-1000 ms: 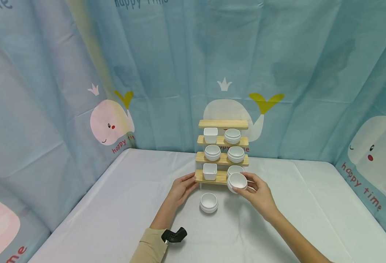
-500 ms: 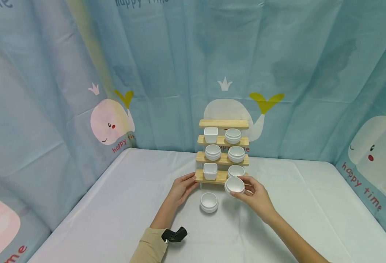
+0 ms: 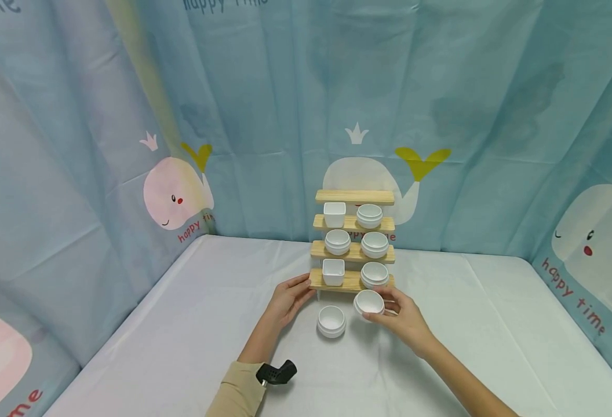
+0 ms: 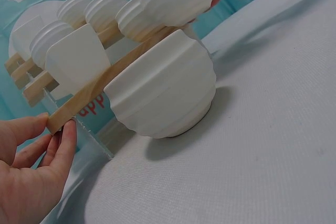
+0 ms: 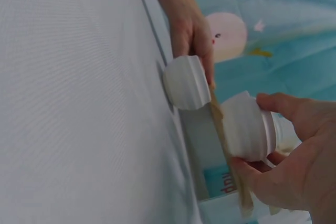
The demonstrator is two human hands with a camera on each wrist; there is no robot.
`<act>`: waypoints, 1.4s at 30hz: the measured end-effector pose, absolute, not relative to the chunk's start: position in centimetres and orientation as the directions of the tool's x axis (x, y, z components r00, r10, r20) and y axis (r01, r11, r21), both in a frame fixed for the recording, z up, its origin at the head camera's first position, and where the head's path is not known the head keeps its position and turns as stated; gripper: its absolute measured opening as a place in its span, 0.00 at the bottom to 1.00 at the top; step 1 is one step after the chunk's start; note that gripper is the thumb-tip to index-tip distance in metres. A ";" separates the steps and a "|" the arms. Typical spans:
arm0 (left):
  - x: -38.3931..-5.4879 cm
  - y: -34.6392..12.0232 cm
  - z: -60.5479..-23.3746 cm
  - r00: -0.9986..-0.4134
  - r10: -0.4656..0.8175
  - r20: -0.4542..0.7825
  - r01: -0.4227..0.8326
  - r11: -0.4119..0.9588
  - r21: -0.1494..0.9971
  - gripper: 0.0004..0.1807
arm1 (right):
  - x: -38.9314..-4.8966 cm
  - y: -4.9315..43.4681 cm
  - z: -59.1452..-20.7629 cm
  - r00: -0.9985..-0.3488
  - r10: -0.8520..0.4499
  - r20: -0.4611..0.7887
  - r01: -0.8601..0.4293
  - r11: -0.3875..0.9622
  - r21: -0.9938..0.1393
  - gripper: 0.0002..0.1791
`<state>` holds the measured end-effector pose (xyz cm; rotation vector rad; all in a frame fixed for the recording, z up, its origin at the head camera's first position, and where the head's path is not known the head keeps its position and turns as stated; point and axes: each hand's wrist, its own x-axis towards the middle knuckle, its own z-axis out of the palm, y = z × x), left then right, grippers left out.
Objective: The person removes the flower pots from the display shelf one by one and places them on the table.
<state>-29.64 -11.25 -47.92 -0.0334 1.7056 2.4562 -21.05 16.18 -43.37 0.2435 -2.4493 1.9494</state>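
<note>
My left hand (image 3: 287,302) pinches the left end of the lowest wooden tier (image 4: 84,99) of a stepped display stand, thumb above and fingers below in the left wrist view. My right hand (image 3: 409,322) holds a small round white bowl (image 3: 368,303) with a ribbed side, thumb and fingers at opposite sides of it. This bowl is in front of the lowest tier's right half. A similar round bowl (image 3: 331,322) stands upright on the table, between the hands and in front of the stand. In the right wrist view, the held bowl (image 5: 248,129) overlaps the tier's edge.
On the lowest tier stand a square white bowl (image 3: 333,272) and a round one (image 3: 374,274). The middle tiers carry more white bowls, and the top tier (image 3: 354,197) is bare wood. A white cloth (image 3: 494,330) covers the table; a blue printed curtain (image 3: 264,116) hangs behind.
My right hand has brought its bowl down, toward me and slightly left, away from the round bowl on the lowest tier. My left hand keeps its hold on the stand.
</note>
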 end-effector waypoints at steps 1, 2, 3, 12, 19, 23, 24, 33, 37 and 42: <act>-29.6 -11.2 -47.9 -0.988 0.111 -0.102 -0.135 -0.341 0.930 0.24 | -21.1 16.2 -43.5 -0.988 -0.121 0.092 -0.116 0.218 -0.969 0.33; -29.6 -11.2 -47.9 -0.988 0.112 -0.102 -0.135 -0.340 0.931 0.24 | -21.1 16.2 -43.6 -0.989 -0.122 0.086 -0.111 0.218 -0.969 0.33; -29.6 -11.2 -47.9 -0.988 0.112 -0.102 -0.135 -0.340 0.931 0.24 | -21.2 16.3 -43.7 -0.989 -0.124 0.081 -0.107 0.217 -0.970 0.33; -29.7 -11.2 -47.9 -0.988 0.109 -0.108 -0.139 -0.336 0.931 0.23 | -21.3 16.3 -44.7 -0.981 -0.183 0.063 -0.107 0.237 -0.966 0.32; -29.7 -11.2 -47.9 -0.988 0.111 -0.103 -0.135 -0.337 0.932 0.23 | -21.5 16.5 -45.4 -0.971 -0.230 0.060 -0.121 0.262 -0.957 0.32; -29.6 -11.3 -47.9 -0.989 0.109 -0.102 -0.133 -0.335 0.933 0.23 | -21.5 16.5 -45.8 -0.966 -0.252 0.056 -0.125 0.263 -0.957 0.32; -29.6 -11.3 -47.9 -0.989 0.109 -0.101 -0.132 -0.335 0.933 0.23 | -21.5 16.4 -45.8 -0.965 -0.258 0.055 -0.125 0.264 -0.956 0.33; -29.7 -11.2 -47.9 -0.989 0.101 -0.105 -0.134 -0.345 0.929 0.23 | -21.4 16.4 -46.1 -0.960 -0.279 0.021 -0.104 0.289 -0.952 0.34; -29.7 -11.2 -48.0 -0.990 0.101 -0.102 -0.132 -0.350 0.927 0.23 | -21.3 16.4 -46.2 -0.961 -0.277 0.003 -0.089 0.297 -0.951 0.34; -29.7 -11.2 -48.0 -0.989 0.106 -0.102 -0.132 -0.345 0.929 0.23 | -21.2 16.3 -46.2 -0.961 -0.276 -0.002 -0.084 0.300 -0.950 0.34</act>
